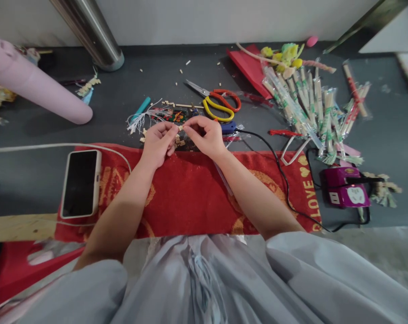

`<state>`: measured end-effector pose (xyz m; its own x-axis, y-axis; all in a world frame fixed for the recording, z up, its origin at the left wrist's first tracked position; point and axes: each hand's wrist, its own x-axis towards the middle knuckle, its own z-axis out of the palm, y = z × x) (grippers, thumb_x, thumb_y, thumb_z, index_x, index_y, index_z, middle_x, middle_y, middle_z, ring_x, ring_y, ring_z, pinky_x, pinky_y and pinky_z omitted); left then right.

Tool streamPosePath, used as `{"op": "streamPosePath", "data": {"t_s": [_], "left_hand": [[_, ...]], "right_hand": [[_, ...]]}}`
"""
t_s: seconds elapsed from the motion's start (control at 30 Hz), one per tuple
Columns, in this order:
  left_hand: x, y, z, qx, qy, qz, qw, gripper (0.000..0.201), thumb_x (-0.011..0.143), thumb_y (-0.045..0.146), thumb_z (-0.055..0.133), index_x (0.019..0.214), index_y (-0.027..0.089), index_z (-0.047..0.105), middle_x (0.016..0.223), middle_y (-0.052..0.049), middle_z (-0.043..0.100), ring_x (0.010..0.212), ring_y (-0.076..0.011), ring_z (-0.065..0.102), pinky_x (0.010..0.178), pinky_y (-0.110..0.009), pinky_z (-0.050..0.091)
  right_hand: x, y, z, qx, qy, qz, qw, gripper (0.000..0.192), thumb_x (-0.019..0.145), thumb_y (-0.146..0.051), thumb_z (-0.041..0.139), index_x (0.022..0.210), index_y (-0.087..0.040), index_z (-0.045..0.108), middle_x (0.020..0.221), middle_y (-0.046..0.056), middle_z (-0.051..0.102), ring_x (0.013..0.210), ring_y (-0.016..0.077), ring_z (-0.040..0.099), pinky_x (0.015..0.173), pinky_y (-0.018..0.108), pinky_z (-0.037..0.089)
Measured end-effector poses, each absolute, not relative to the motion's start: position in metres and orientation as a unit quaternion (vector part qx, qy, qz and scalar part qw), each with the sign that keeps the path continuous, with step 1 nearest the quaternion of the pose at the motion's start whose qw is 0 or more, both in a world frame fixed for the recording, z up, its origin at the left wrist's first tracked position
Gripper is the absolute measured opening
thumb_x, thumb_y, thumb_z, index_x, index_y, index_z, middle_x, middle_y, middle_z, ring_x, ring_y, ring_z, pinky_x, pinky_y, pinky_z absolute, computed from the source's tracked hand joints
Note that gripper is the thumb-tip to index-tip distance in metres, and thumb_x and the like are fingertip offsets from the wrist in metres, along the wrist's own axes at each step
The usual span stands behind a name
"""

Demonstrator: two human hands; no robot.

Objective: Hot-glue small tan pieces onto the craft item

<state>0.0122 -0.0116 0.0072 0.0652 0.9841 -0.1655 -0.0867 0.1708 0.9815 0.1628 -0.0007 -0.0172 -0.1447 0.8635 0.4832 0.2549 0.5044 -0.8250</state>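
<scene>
Beige piece, small, is held over the desk, just beyond the 12 o'clock edge of the red towel. It is grasped between the 2 hands, pinched in the grip of the left hand and the right hand. From there, scissors are seen at 2 o'clock, wrapped sticks at 3 o'clock, a phone at 8 o'clock.

This place is looking like a small craft workspace; whether in a home or a workshop, I cannot tell. On the grey tabletop, scissors, white threads and small pale pieces are lying around the middle; a corded blue tool is resting near the scissors; wrapped sticks are lying far right.
</scene>
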Motion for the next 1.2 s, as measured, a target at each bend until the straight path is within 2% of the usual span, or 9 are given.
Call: {"op": "streamPosePath", "data": {"t_s": [0.17, 0.33, 0.6, 0.93, 1.2], "left_hand": [[0.009, -0.012, 0.003, 0.495, 0.515, 0.475, 0.514, 0.026, 0.073, 0.041, 0.075, 0.077, 0.021, 0.058, 0.050, 0.009, 0.044, 0.032, -0.0018, 0.031, 0.032, -0.018, 0.026], [0.007, -0.015, 0.004, 0.533, 0.526, 0.478, 0.459, 0.014, 0.077, 0.031, 0.072, 0.079, 0.021, 0.063, 0.049, 0.008, 0.045, 0.033, -0.0034, 0.036, 0.036, -0.019, 0.027], [0.008, -0.015, 0.007, 0.561, 0.536, 0.480, 0.410, 0.009, 0.075, 0.021, 0.073, 0.078, 0.020, 0.065, 0.058, 0.005, 0.052, 0.051, -0.0064, 0.049, 0.048, -0.018, 0.035], [0.005, -0.017, 0.006, 0.593, 0.540, 0.476, 0.361, 0.009, 0.075, 0.028, 0.073, 0.080, 0.021, 0.070, 0.065, 0.002, 0.060, 0.057, -0.0080, 0.052, 0.051, -0.018, 0.039], [0.001, -0.010, -0.009, 0.657, 0.485, 0.518, 0.255, 0.024, 0.075, 0.044, 0.073, 0.077, 0.020, 0.072, 0.071, 0.000, 0.069, 0.055, -0.0074, 0.052, 0.053, -0.021, 0.041]], "right_hand": [[0.162, -0.001, -0.019, -0.412, -0.693, 0.297, 0.513, 0.023, 0.088, -0.038, 0.058, 0.084, -0.016, 0.063, 0.064, -0.003, 0.052, 0.055, 0.0066, 0.041, 0.054, 0.022, 0.038], [0.163, 0.000, -0.019, -0.408, -0.699, 0.298, 0.507, 0.024, 0.089, -0.040, 0.058, 0.085, -0.017, 0.061, 0.062, -0.004, 0.048, 0.055, 0.0072, 0.040, 0.055, 0.023, 0.039], [0.163, -0.001, -0.018, -0.389, -0.707, 0.287, 0.516, 0.027, 0.090, -0.043, 0.056, 0.084, -0.017, 0.060, 0.063, -0.004, 0.050, 0.054, 0.0074, 0.040, 0.054, 0.023, 0.038], [0.162, -0.001, -0.017, -0.379, -0.714, 0.278, 0.519, 0.037, 0.091, -0.052, 0.053, 0.081, -0.016, 0.061, 0.063, -0.003, 0.050, 0.054, 0.0070, 0.039, 0.054, 0.023, 0.037], [0.162, -0.002, -0.016, -0.370, -0.711, 0.268, 0.535, 0.034, 0.090, -0.047, 0.056, 0.079, -0.015, 0.064, 0.061, -0.003, 0.051, 0.053, 0.0063, 0.037, 0.052, 0.022, 0.034]]}}
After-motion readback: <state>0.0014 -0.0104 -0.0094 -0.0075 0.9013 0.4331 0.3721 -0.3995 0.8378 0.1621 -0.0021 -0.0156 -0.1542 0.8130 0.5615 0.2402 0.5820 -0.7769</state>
